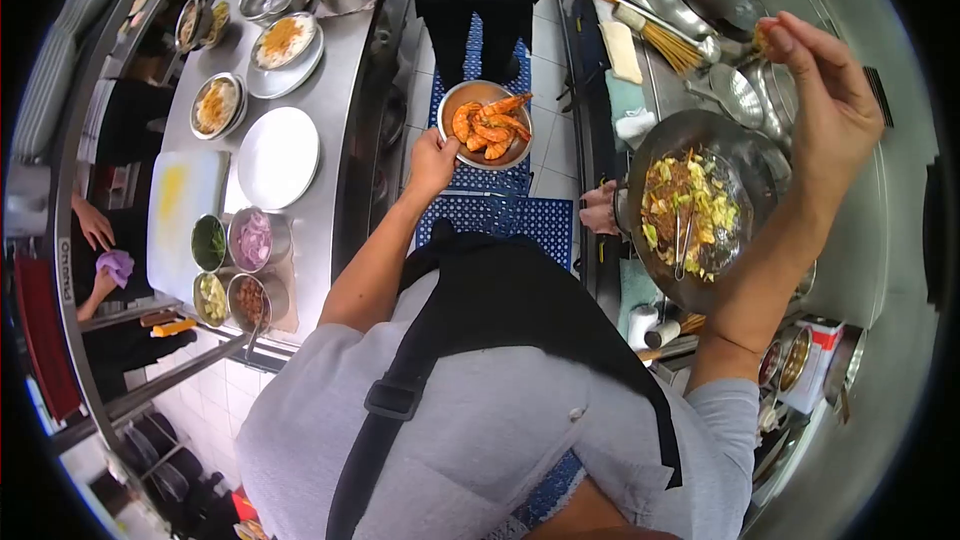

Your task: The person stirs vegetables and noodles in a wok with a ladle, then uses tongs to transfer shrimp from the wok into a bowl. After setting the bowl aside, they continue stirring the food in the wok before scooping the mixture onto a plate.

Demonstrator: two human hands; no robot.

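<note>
While clasping the prawn bowl (478, 90) with the left grip (432, 162), pinching a morsel (765, 36) near the wok (700, 130) with the right grip (825, 105).

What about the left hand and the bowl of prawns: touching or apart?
Touching. The head view shows the left hand clasping the rim of the bowl of prawns, with no gap between them.

The person wears a grey short-sleeved T-shirt (500, 440). A black fabric apron (500, 300) lies over it, and its wide black strap (350, 475) carries a black plastic buckle (392, 398). The left hand (432, 162) and right hand (825, 105) are bare.
</note>
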